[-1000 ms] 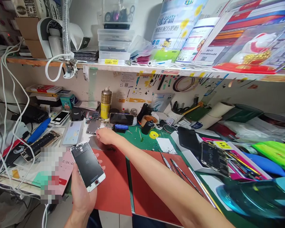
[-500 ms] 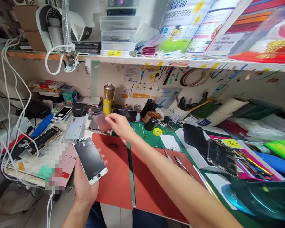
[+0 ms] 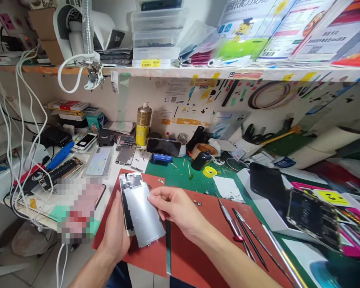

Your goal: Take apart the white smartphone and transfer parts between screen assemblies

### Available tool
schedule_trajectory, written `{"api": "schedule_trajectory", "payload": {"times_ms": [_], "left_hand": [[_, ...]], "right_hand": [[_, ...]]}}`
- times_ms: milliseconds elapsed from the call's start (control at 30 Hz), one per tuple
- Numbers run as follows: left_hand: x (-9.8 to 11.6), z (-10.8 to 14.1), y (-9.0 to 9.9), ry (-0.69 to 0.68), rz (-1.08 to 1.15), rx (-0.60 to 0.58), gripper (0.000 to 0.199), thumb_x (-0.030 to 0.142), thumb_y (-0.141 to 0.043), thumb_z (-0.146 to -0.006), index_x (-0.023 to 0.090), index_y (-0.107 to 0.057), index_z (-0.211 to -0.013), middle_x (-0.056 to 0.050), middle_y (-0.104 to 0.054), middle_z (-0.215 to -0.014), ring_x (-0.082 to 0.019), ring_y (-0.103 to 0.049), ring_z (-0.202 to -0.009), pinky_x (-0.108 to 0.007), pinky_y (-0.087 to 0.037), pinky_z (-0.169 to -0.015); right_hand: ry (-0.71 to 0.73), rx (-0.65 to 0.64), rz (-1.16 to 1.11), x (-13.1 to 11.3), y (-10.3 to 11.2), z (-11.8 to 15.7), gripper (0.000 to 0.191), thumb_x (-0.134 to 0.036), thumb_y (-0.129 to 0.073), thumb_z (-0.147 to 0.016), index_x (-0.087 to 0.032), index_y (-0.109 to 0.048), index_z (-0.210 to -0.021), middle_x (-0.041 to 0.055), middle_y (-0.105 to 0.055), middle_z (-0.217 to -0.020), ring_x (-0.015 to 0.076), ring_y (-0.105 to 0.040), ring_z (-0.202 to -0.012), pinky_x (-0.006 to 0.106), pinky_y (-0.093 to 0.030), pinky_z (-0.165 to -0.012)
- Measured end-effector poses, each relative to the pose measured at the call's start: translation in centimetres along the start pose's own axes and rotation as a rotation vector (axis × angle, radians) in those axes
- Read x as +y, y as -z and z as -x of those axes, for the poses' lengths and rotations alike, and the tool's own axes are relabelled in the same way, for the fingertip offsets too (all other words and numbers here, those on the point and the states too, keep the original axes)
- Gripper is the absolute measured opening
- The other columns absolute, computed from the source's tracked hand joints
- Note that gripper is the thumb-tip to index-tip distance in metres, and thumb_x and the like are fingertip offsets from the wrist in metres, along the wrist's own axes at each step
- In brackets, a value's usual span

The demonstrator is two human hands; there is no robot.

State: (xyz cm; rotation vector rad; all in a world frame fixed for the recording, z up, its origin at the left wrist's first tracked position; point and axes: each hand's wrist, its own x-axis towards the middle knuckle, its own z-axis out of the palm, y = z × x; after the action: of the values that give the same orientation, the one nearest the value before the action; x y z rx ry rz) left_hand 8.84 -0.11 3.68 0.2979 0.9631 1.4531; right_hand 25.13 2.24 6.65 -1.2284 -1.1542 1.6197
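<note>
My left hand [image 3: 115, 224] holds a white-framed phone screen assembly [image 3: 126, 208], its back side with dark film and a flex part at the top facing me. Between the thumb and fingers of my right hand [image 3: 174, 206] is a thin silver metal plate [image 3: 145, 218]. The plate lies slightly askew over the screen, overlapping its right side and hiding much of it. Both are above a red mat [image 3: 183, 248]. A few tiny parts [image 3: 197, 203] lie on the mat beyond my right hand.
Tweezers [image 3: 228, 216] and other slim tools lie on the right of the mat. A white box [image 3: 258, 200] with an opened phone [image 3: 313, 216] stands farther right. A spray can [image 3: 143, 124] and a propped phone [image 3: 163, 147] are at the back. White cables [image 3: 33, 132] hang at left.
My right hand has come back from the rear of the bench with the silver plate and brought it over the screen. My left hand has tilted and shifted the screen slightly right.
</note>
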Motion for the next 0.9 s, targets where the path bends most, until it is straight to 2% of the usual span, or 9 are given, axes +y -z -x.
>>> {"api": "schedule_trajectory", "payload": {"times_ms": [133,200,300,400,533,733,900], "left_hand": [[-0.7,0.0,0.1,0.102,-0.060,-0.001,0.046,0.051,-0.074,-0.094,0.022,-0.075,-0.131,-0.009,-0.076,-0.132,-0.034,-0.061,-0.138,-0.045,-0.051,-0.115],[-0.9,0.1,0.3,0.153,-0.077,-0.055,0.052,0.054,-0.073,-0.094,0.019,-0.074,-0.133,-0.012,-0.078,-0.126,-0.037,-0.067,-0.129,-0.048,-0.055,-0.109],[-0.9,0.2,0.4,0.170,-0.102,-0.178,0.057,0.053,-0.072,-0.095,0.019,-0.068,-0.140,-0.013,-0.077,-0.126,-0.036,-0.070,-0.122,-0.047,-0.056,-0.105],[-0.8,0.3,0.4,0.164,-0.116,-0.230,0.059,0.045,-0.074,-0.096,0.025,-0.060,-0.149,-0.011,-0.076,-0.130,-0.033,-0.071,-0.120,-0.044,-0.055,-0.105],[-0.7,0.4,0.4,0.172,-0.141,-0.224,0.064,0.038,-0.077,-0.094,0.030,-0.055,-0.154,-0.010,-0.075,-0.131,-0.031,-0.072,-0.118,-0.043,-0.054,-0.105],[-0.7,0.4,-0.1,0.161,-0.202,-0.205,0.061,0.039,-0.082,-0.089,0.028,-0.063,-0.146,-0.011,-0.076,-0.129,-0.031,-0.072,-0.116,-0.044,-0.056,-0.104],[-0.7,0.5,-0.2,0.171,-0.209,-0.184,0.070,0.041,-0.085,-0.086,0.028,-0.059,-0.149,-0.012,-0.075,-0.128,-0.032,-0.074,-0.113,-0.046,-0.057,-0.102]], "right_hand": [[0.016,0.031,-0.036,1.8,0.0,-0.9,0.045,-0.062,-0.081,-0.072,-0.018,-0.071,-0.079,-0.0037,-0.055,-0.056,0.0111,-0.047,-0.048,0.025,-0.031,-0.050],[0.017,0.056,-0.045,2.3,0.0,-1.0,0.045,-0.061,-0.079,-0.074,-0.017,-0.073,-0.083,-0.0036,-0.054,-0.054,0.0119,-0.048,-0.048,0.025,-0.031,-0.050],[0.020,0.081,-0.051,2.6,0.1,-0.9,0.045,-0.060,-0.076,-0.077,-0.017,-0.073,-0.087,-0.0032,-0.055,-0.052,0.0127,-0.048,-0.049,0.025,-0.030,-0.050],[0.035,0.091,-0.042,2.6,0.2,-0.8,0.043,-0.060,-0.073,-0.080,-0.017,-0.073,-0.088,-0.0032,-0.054,-0.049,0.0128,-0.046,-0.049,0.025,-0.030,-0.050],[0.051,0.106,-0.029,2.5,0.2,-0.9,0.039,-0.057,-0.071,-0.082,-0.018,-0.073,-0.086,-0.0026,-0.055,-0.049,0.0132,-0.046,-0.048,0.026,-0.030,-0.049],[0.043,0.145,0.007,2.4,0.1,-0.9,0.040,-0.058,-0.071,-0.081,-0.019,-0.074,-0.085,-0.0012,-0.057,-0.050,0.0148,-0.050,-0.048,0.027,-0.036,-0.048],[0.027,0.162,0.007,2.4,0.0,-0.8,0.043,-0.061,-0.072,-0.079,-0.019,-0.076,-0.087,-0.0006,-0.059,-0.049,0.0144,-0.048,-0.044,0.028,-0.040,-0.047]]}}
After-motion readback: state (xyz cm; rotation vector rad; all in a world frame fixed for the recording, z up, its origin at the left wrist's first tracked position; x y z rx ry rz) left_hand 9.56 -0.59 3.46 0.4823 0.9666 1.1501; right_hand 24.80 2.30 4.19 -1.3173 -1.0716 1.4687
